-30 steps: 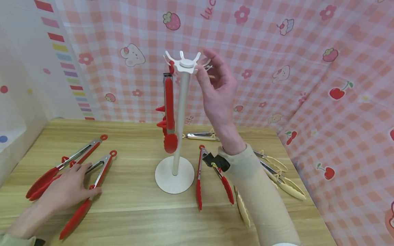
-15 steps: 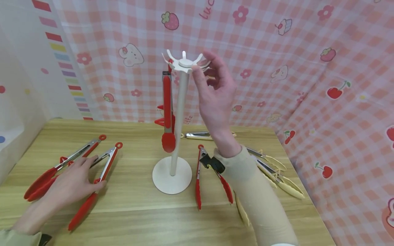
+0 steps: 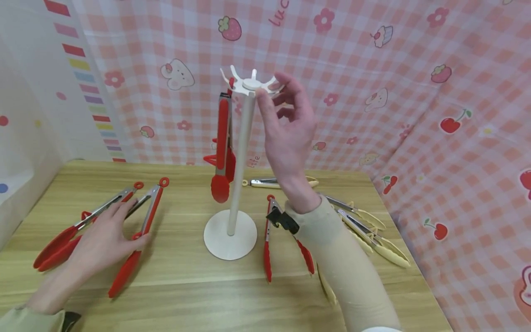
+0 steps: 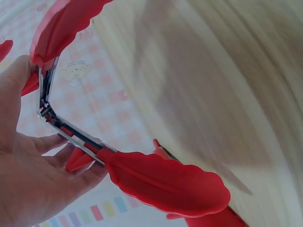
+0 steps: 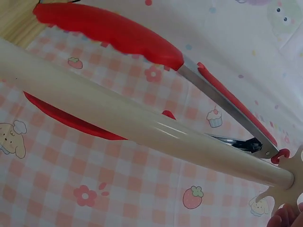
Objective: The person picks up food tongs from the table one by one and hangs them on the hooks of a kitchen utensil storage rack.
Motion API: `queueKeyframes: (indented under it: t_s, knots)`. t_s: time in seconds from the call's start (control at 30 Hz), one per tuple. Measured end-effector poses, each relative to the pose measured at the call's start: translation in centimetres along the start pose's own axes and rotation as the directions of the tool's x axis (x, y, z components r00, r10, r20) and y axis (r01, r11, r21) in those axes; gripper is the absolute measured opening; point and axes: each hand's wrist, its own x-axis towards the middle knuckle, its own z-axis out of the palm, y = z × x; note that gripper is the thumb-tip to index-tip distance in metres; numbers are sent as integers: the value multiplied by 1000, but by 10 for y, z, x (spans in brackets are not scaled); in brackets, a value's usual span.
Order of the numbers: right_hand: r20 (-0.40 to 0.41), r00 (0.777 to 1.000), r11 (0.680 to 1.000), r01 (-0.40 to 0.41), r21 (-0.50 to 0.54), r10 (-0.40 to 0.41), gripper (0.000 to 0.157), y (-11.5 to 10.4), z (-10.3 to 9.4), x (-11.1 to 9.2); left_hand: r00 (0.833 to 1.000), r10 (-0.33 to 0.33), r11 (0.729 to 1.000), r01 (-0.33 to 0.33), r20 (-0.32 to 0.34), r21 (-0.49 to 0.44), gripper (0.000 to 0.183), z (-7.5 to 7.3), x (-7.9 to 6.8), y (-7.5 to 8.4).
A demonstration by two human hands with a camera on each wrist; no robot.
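Observation:
My left hand (image 3: pixel 101 242) holds spread red-and-silver kitchen tongs (image 3: pixel 151 214) low over the left of the table. In the left wrist view the thumb lies on one arm of the tongs and the fingers on the other, the scalloped red tips (image 4: pixel 165 182) wide apart. My right hand (image 3: pixel 290 129) pinches the hooked top of a white rack (image 3: pixel 240 161) between thumb and fingers. From a hook on the rack's left side hangs another pair of red tongs (image 3: pixel 222 138), also seen behind the pole in the right wrist view. That view shows only the right fingertips (image 5: pixel 284 220).
Red tongs (image 3: pixel 58 246) lie left, beside my left hand. Another red pair (image 3: pixel 268 258) lies spread right of the rack's round base (image 3: pixel 230 251). Cream tongs (image 3: pixel 269 183) lie behind it, and several more cream tongs (image 3: pixel 392 251) lie right. A checked cloth (image 3: pixel 199 115) hangs behind the table.
The left hand has carried its tongs right and away from me. The rack's top has turned under my right hand, swinging the hanging tongs round slightly toward the front left.

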Motion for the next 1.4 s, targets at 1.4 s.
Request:
queueKeyframes:
  t_s: [1.4]
  knots:
    - [246,946,969,236,-74,-211,47,16,-33,16,945,62,974,-127,-321,-188,97,-23,-5,56]
